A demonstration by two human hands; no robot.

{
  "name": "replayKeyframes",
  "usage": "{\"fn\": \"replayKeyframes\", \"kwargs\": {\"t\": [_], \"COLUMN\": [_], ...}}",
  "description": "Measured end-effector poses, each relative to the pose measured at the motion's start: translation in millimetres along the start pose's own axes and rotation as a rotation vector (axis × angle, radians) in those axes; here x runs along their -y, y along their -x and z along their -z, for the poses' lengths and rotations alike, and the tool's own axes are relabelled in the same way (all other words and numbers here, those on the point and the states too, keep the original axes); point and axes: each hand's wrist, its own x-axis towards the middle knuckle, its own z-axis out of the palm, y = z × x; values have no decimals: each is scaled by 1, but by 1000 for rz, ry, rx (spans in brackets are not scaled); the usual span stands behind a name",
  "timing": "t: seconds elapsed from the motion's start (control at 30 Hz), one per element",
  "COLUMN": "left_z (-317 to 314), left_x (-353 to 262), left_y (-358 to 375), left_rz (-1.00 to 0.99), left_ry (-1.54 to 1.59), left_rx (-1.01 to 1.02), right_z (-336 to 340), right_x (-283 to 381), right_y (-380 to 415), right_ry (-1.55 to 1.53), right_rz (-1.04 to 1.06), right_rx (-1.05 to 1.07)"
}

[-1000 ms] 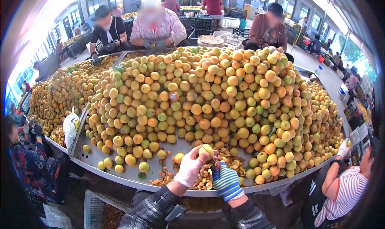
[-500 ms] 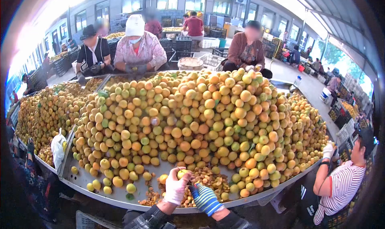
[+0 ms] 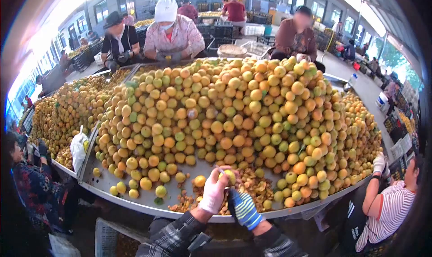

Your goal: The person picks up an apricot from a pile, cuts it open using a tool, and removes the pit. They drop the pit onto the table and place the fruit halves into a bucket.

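Note:
Low in the middle of the view, my left hand [image 3: 213,194] in a pale glove with bare fingertips grips a yellow-green apricot [image 3: 230,176]. A thin, greyish sliver shows at its fingers, too small to name. Close against the fruit is my right hand [image 3: 245,208], in a blue-and-yellow striped glove, its fingers curled; what they hold is hidden. Under and around both hands lie brownish cut fruit pieces [image 3: 258,190] on the metal table [image 3: 148,207]. Behind them rises a large heap of whole apricots [image 3: 216,126].
A white plastic bag [image 3: 78,149] hangs at the divider on the left. A grey crate [image 3: 105,236] stands below the table's front edge. Co-workers sit around the table: a person in a striped shirt [image 3: 391,207], one in a white cap [image 3: 173,34], and others.
The head view has shifted, so the table sits further right and higher. Both hands stay together at the fruit, my left still holding it and my right now tucked closer beneath.

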Motion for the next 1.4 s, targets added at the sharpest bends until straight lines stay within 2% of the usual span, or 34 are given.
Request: {"fn": "replayKeyframes", "kwargs": {"t": [0.07, 0.1, 0.13, 0.2, 0.23, 0.27, 0.33, 0.4, 0.47, 0.53, 0.6, 0.63, 0.73, 0.8, 0.87, 0.97, 1.03, 1.13, 1.2, 1.27, 1.3, 1.33, 1.4], "left_z": [-2, 1, 12, 15, 16, 14, 6, -8, -12, -13, -15, -15, -15, -19, -17, -17, -16, -19, -13, -16, -16, -13, -2], "left_x": [-10, -11, -8, -14, -11, -7, -2, -10, -3, 1, -4, -9, -12, -18, -23, -25, -21, -21, -15, -9, -9, -19, -4], "left_y": [-1, -5, -8, -9, -8, -8, -6, 2, 7, 11, 12, 11, 16, 19, 18, 24, 22, 27, 24, 29, 20, 19, 11], "left_rz": [17, 9, -10, 15, 13, -107, -314, -424, -468, -528, -543, -545, -680, -667, -680, -688, -709, -666, -675, -309, -267, -13, -40], "left_ry": [121, 192, 244, 286, 289, 83, -289, -488, -560, -676, -786, -844, -1136, -1230, -1244, -1172, -1151, -1076, -971, -533, -318, -44, 171], "left_rx": [-69, -139, -138, -156, -162, -158, -106, 10, 118, 158, 184, 231, 126, 129, 174, 238, 223, 176, 172, -92, -135, -212, -286], "right_z": [18, 20, 27, 34, 33, 35, 39, 41, 40, 41, 53, 53, 53, 53, 47, 43, 33, 28, 23, 20, 18, 17, 14], "right_x": [-5, -2, 2, 11, 18, 28, 15, 12, 6, -11, 12, 8, 10, 16, 18, 23, 17, 22, 19, 14, 20, 25, 11], "right_y": [6, 6, 4, -1, -5, -12, -14, -19, -21, -16, -25, -26, -28, -27, -24, -18, -9, -10, -5, -3, -8, -12, -17], "right_ry": [223, 437, 492, 296, 68, -6, -104, -141, -160, -466, -441, -431, -389, -401, -573, -561, -700, -633, -474, -519, -531, -538, -533], "right_rz": [-261, -219, -198, -345, -433, -402, -504, -458, -461, -573, -634, -632, -514, -591, -591, -641, -667, -614, -529, -537, -557, -568, -552], "right_rx": [158, 133, 167, 120, -9, -106, -192, -124, -48, 38, 122, 100, 83, 57, -4, -24, -114, -157, -164, -167, -190, -209, -237]}}
